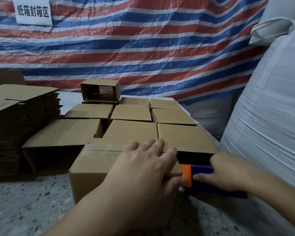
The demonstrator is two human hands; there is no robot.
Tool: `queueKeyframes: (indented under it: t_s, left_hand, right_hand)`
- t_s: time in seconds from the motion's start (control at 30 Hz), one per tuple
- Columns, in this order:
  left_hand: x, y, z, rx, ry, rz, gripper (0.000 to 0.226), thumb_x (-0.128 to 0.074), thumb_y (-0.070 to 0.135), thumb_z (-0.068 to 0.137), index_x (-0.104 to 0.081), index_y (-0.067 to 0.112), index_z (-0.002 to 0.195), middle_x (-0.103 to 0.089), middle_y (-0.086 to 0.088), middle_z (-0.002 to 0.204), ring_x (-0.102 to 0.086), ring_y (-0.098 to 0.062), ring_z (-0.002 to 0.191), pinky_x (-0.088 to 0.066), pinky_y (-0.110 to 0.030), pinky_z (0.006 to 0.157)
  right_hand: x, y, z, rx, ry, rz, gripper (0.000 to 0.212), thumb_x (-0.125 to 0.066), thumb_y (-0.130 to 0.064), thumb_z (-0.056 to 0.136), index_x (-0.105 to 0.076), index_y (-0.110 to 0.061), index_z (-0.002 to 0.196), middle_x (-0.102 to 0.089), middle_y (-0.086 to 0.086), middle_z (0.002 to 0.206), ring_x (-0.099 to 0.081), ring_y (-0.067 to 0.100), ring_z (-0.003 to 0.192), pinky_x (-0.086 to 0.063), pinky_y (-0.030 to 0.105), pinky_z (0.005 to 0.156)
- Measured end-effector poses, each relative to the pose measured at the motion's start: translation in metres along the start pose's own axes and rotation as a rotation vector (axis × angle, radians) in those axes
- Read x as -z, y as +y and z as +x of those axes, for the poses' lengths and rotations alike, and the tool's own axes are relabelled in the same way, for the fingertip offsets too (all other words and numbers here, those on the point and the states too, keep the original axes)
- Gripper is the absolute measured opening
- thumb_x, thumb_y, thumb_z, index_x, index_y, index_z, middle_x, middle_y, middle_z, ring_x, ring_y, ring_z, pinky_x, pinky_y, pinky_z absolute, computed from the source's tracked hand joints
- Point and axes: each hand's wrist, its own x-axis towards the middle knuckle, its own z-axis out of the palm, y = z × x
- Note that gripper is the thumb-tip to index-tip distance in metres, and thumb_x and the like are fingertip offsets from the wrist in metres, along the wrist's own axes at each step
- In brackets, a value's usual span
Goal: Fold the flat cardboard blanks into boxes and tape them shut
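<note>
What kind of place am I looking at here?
Probably a carton-sealing corner of a warehouse or workshop: a stack of flat cardboard blanks, rows of folded boxes, a wall sign that appears to read "carton sealing area", and big white bulk sacks.

— Surface?
— Speckled terrazzo floor, grey with dark flecks; farther back, a white sheet spread under the rear rows.

— Directly on it, near side?
— One folded cardboard box, top flaps down. Just beside it on the right, an orange-and-blue tape dispenser; whether resting on the floor, cannot tell.

— Left?
— Tall stack of flat cardboard blanks. Next to that, an open box on its side, mouth facing forward.

— Behind?
— Rows of made-up boxes, packed edge to edge — one more open box at the very back, on its side.

— Right edge?
— Large white woven sack.
</note>
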Motion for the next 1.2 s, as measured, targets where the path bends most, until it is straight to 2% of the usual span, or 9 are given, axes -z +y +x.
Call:
queueKeyframes:
  t_s: [0.23,0.47,0.6,0.67,0.77,0.87,0.93,1.03,1.2]
  left_hand:
    - [-0.003,-0.002,0.001,-0.004,0.017,0.006,0.082,0.002,0.076,0.073,0.005,0.041,0.147,-0.003,0.008,0.163,-0.002,-0.012,0.149,-0.005,-0.038,0.119]
    - [-0.002,-0.002,0.000,-0.019,0.030,0.026,0.085,0.010,0.077,0.071,0.006,0.040,0.147,-0.003,0.009,0.163,-0.002,-0.010,0.149,-0.006,-0.036,0.120]
    - [0.003,-0.001,-0.001,-0.021,0.019,0.024,0.089,0.014,0.077,0.066,0.005,0.042,0.147,-0.003,0.011,0.163,-0.002,-0.008,0.149,-0.007,-0.034,0.119]
    - [0.004,-0.001,0.000,-0.016,0.008,0.017,0.084,0.008,0.077,0.072,0.004,0.042,0.148,-0.002,0.011,0.163,-0.002,-0.009,0.149,-0.007,-0.035,0.119]
    - [0.005,0.001,0.000,-0.014,0.008,0.030,0.082,0.002,0.074,0.075,0.003,0.040,0.150,-0.002,0.010,0.163,-0.002,-0.009,0.149,-0.007,-0.035,0.120]
    - [0.002,0.001,-0.001,-0.009,0.033,0.042,0.084,0.004,0.074,0.076,0.000,0.038,0.151,-0.003,0.009,0.163,-0.004,-0.010,0.149,-0.009,-0.035,0.120]
    - [0.001,0.000,-0.001,-0.011,0.045,0.045,0.086,0.007,0.075,0.076,-0.001,0.036,0.152,-0.005,0.009,0.163,-0.004,-0.009,0.149,-0.009,-0.035,0.119]
    - [-0.001,-0.001,0.001,-0.004,0.041,0.021,0.091,0.005,0.075,0.073,0.004,0.031,0.153,-0.004,0.008,0.163,-0.003,-0.009,0.149,-0.004,-0.035,0.119]
    - [-0.005,-0.002,-0.003,0.000,0.109,-0.049,0.090,0.006,0.077,0.075,0.013,0.029,0.151,-0.005,0.008,0.163,-0.006,-0.009,0.149,-0.002,-0.033,0.118]
  right_hand:
    - [-0.055,-0.022,-0.018,-0.061,0.306,0.137,0.061,-0.040,-0.090,0.077,-0.046,-0.029,0.084,-0.063,-0.007,0.089,-0.065,0.016,0.085,-0.046,0.032,0.061]
    - [-0.065,-0.031,-0.029,-0.077,0.294,0.152,0.060,-0.030,-0.089,0.080,-0.041,-0.031,0.085,-0.057,-0.010,0.079,-0.058,0.009,0.070,-0.034,0.026,0.049]
    - [-0.046,-0.036,-0.028,-0.112,0.313,0.179,0.092,0.009,-0.092,0.064,-0.052,-0.025,0.082,-0.055,-0.007,0.078,-0.062,0.015,0.077,-0.041,0.032,0.056]
    - [-0.029,-0.041,-0.024,-0.064,0.452,0.416,0.090,0.005,-0.088,0.074,-0.055,-0.027,0.100,-0.061,-0.009,0.090,-0.064,0.015,0.088,-0.045,0.035,0.066]
    - [-0.005,-0.062,-0.011,0.057,0.631,1.145,0.039,-0.030,-0.060,0.098,-0.057,-0.031,0.098,-0.066,-0.011,0.089,-0.064,0.005,0.084,-0.055,0.037,0.075]
    - [0.010,-0.093,0.003,0.029,0.410,1.592,0.029,-0.037,-0.036,0.107,-0.062,-0.025,0.098,-0.069,-0.001,0.099,-0.067,0.012,0.096,-0.057,0.035,0.084]
    - [0.011,-0.108,0.004,-0.017,0.266,1.727,0.032,-0.039,-0.034,0.107,-0.065,-0.019,0.097,-0.072,0.000,0.095,-0.068,0.011,0.089,-0.053,0.024,0.070]
    - [0.004,-0.117,-0.001,0.017,0.046,1.948,0.038,-0.042,-0.029,0.107,-0.067,-0.015,0.083,-0.073,-0.004,0.063,-0.069,0.003,0.057,-0.050,0.016,0.045]
    - [0.000,-0.118,-0.013,0.051,0.067,1.937,0.035,-0.038,-0.030,0.108,-0.065,-0.019,0.090,-0.079,-0.001,0.090,-0.072,0.005,0.074,-0.053,0.018,0.057]
